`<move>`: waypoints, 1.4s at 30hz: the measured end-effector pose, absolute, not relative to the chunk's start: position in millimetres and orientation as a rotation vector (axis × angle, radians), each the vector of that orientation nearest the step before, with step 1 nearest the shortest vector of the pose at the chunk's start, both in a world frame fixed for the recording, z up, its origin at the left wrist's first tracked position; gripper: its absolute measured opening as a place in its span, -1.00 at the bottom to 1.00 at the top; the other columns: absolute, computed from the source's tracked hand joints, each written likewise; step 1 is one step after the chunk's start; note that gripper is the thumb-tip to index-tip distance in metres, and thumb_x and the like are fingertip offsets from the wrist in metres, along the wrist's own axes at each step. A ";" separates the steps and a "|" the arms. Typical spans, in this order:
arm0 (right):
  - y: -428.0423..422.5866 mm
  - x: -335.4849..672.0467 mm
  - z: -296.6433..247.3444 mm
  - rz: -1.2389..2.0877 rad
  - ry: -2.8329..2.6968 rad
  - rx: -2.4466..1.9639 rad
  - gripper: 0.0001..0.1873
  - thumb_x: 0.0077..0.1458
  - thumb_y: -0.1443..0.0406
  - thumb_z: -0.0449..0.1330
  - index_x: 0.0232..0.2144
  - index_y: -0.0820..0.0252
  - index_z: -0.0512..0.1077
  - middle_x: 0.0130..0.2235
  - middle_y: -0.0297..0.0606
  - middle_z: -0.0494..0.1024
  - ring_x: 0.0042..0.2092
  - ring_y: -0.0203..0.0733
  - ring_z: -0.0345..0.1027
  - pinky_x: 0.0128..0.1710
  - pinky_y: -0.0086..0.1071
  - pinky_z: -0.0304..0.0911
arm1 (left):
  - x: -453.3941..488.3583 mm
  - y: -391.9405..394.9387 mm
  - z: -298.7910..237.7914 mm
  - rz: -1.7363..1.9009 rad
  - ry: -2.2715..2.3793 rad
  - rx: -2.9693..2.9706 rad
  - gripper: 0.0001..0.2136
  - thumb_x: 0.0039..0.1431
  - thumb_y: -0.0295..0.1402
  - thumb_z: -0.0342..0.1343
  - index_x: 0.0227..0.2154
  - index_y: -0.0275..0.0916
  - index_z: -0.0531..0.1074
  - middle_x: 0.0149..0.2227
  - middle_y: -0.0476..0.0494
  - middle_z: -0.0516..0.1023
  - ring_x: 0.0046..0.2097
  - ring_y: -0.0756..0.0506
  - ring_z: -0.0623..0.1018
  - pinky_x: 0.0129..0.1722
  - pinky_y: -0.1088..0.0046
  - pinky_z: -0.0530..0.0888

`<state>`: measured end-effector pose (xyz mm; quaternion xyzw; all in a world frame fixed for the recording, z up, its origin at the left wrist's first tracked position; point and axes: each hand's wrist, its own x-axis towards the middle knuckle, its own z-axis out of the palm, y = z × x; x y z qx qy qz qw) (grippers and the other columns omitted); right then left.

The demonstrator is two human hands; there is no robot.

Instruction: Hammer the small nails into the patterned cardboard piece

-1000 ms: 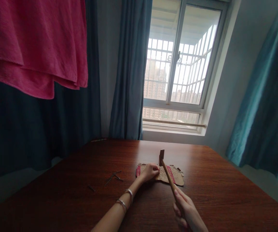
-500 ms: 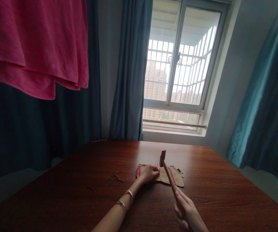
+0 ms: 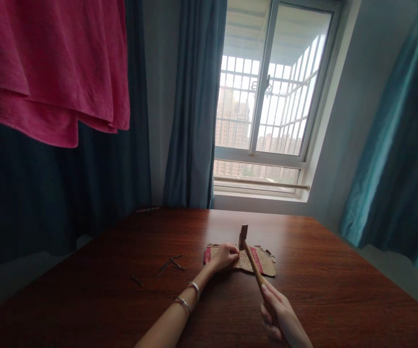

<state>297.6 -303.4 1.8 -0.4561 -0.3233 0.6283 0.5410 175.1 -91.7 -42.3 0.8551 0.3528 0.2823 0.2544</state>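
Note:
My right hand (image 3: 283, 311) is wrapped round the wooden handle of a hammer (image 3: 254, 265). The hammer's head is raised close over my left fingertips; whether it touches anything there I cannot tell. My left hand (image 3: 225, 256) rests on a flat tan piece of what looks like cardboard (image 3: 267, 267), its thumb and fingers pinched together near the middle. Whatever sits in that pinch is too small to make out. Many small dots or holes cover the tan piece, which has pink bands and a ragged far edge.
Several thin dark nails (image 3: 172, 263) lie loosely on the brown wooden table (image 3: 303, 290), left of my left hand, with a separate one (image 3: 136, 281) farther left. A pink cloth (image 3: 56, 72) hangs at the upper left. Blue curtains (image 3: 198, 106) and a barred window (image 3: 267, 96) stand behind.
The whole view has shifted slightly. Both hands, the hammer and the tan piece keep nearly the same places relative to each other.

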 end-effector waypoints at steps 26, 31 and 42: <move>-306.2 295.1 3.4 1.428 -0.812 -1.090 -0.16 -0.07 0.00 0.13 0.16 0.26 -0.04 -0.76 -0.60 0.15 -0.81 -0.56 -0.19 -0.87 -0.68 -0.26 | 174.8 -91.7 -43.1 0.773 0.940 2.310 -0.81 -0.02 -0.40 -0.01 -0.46 -0.30 0.51 -0.39 -0.06 0.50 -0.35 0.01 0.42 -0.33 0.59 0.29; -307.1 298.0 -0.7 1.466 -0.805 -1.066 -0.20 -0.03 0.06 0.12 0.16 0.26 -0.07 -0.76 -0.61 0.15 -0.81 -0.56 -0.18 -0.85 -0.68 -0.28 | 174.5 -91.3 -43.7 0.782 0.921 2.309 -0.81 -0.03 -0.39 0.00 -0.46 -0.26 0.52 -0.39 -0.04 0.50 -0.36 0.02 0.42 -0.34 0.60 0.29; -306.8 325.0 -6.3 1.351 -0.757 -1.140 -0.12 -0.12 0.05 0.17 0.17 0.21 -0.08 -0.76 -0.63 0.14 -0.83 -0.54 -0.17 -0.86 -0.67 -0.32 | 174.5 -91.3 -45.4 0.823 0.872 2.297 -0.78 -0.05 -0.40 -0.01 -0.48 -0.34 0.53 -0.45 -0.08 0.45 -0.44 0.03 0.37 -0.45 0.59 0.27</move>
